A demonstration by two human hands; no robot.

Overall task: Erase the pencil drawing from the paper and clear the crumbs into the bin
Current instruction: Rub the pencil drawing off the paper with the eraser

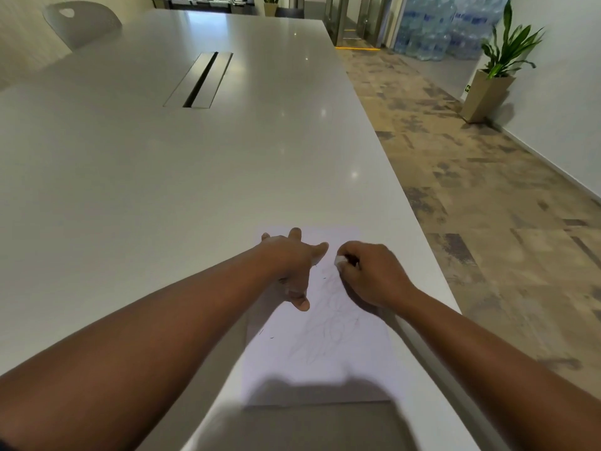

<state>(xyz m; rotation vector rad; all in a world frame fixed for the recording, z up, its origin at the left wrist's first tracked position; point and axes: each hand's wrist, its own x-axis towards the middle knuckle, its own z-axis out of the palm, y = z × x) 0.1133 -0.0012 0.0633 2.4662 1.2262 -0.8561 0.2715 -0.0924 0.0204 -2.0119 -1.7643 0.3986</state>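
You have one sheet of paper [325,362] on the bench [162,190], long axis running away from you, near the bench's right edge. Its pencil drawing [331,323] is faint, a tangle of thin lines. Your left hand [289,265] presses the paper with fingers spread flat. Your right hand [370,275] pinches one white eraser [339,260] against the paper's far part.

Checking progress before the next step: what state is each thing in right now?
paper: flat on the table, faint pencil drawing still visible
eraser: pinched in right hand, at the paper
left hand: fingers spread, pressing the paper down
crumbs: a few dark specks on the paper
table: bears the paper
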